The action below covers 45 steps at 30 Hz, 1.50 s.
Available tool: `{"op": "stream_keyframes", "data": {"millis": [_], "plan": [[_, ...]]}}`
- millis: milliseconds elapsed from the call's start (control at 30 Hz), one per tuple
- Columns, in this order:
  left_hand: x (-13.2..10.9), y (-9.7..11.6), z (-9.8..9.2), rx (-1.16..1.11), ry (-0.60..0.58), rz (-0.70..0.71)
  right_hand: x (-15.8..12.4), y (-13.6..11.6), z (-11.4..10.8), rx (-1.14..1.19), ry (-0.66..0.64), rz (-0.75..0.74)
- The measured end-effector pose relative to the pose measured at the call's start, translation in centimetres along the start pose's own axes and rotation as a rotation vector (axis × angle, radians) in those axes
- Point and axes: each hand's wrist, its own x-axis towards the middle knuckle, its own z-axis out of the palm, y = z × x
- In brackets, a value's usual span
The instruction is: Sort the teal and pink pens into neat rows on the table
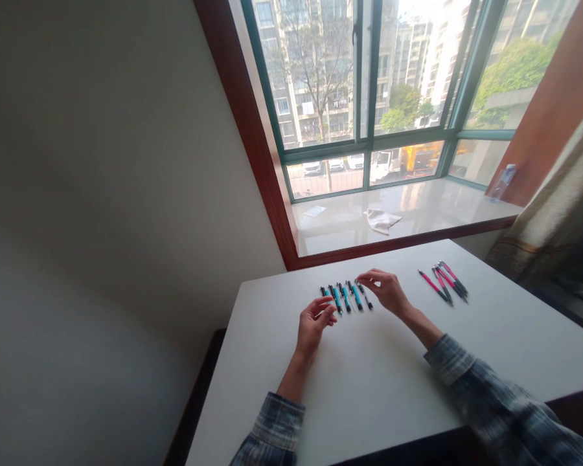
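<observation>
**Two hands over a row of teal-and-black pens near the far edge of a bench**

The white bench fills the lower centre of the frame; its far edge slants up from left of centre to a corner at centre right, its left edge drops towards the bottom of the frame, and its right edge runs down to the right border. The teal-and-black pens lie side by side just above the centre of the lower half, nearer the far edge than the near one; whether each is whole is too small to tell. The left hand is at the lower left end of the row, fingers half curled and thumb towards them; whether they grasp anything cannot be told. The right hand reaches in from the right, thumb and fingertips drawn together at the upper right end of the row; whether a piece is pinched there is likewise unclear. A stretch of white surface separates this hand from the pink-and-black pens, grouped at centre right near the right edge. Wider room spreads below the row, between the two plaid sleeves. Beyond the far edge, the windowsill carries a white cloth and, at upper right, a clear bottle
</observation>
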Motion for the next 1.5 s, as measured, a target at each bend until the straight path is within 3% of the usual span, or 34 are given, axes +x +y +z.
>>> {"op": "stream_keyframes", "data": {"millis": [133,267,1000,1100,1200,1333,1500], "plan": [[0.1,0.0,-0.2,-0.005,0.02,0.009,0.4,3.7,-0.1,-0.174,-0.013,-0.056],[0.2,0.0,-0.2,-0.008,0.02,0.013,-0.3,5.4,0.8,-0.251,-0.061,-0.093],[0.0,0.4,-0.1,0.01,0.028,0.008,-0.2,5.9,0.7,-0.333,-0.064,-0.08],[0.0,0.4,-0.2,0.002,0.036,0.015,-0.5,5.3,-0.9,-0.401,-0.025,-0.073],[0.0,0.4,-0.2,0.001,0.037,0.018,-1.3,5.3,-4.2,-0.603,0.071,-0.037],[0.0,0.4,-0.3,0.009,0.028,0.032,-3.6,6.4,-9.3,-0.952,0.268,0.166],[-0.1,0.7,-0.4,0.032,0.007,0.063,-5.7,7.6,-11.9,-1.074,0.243,0.377]]}}
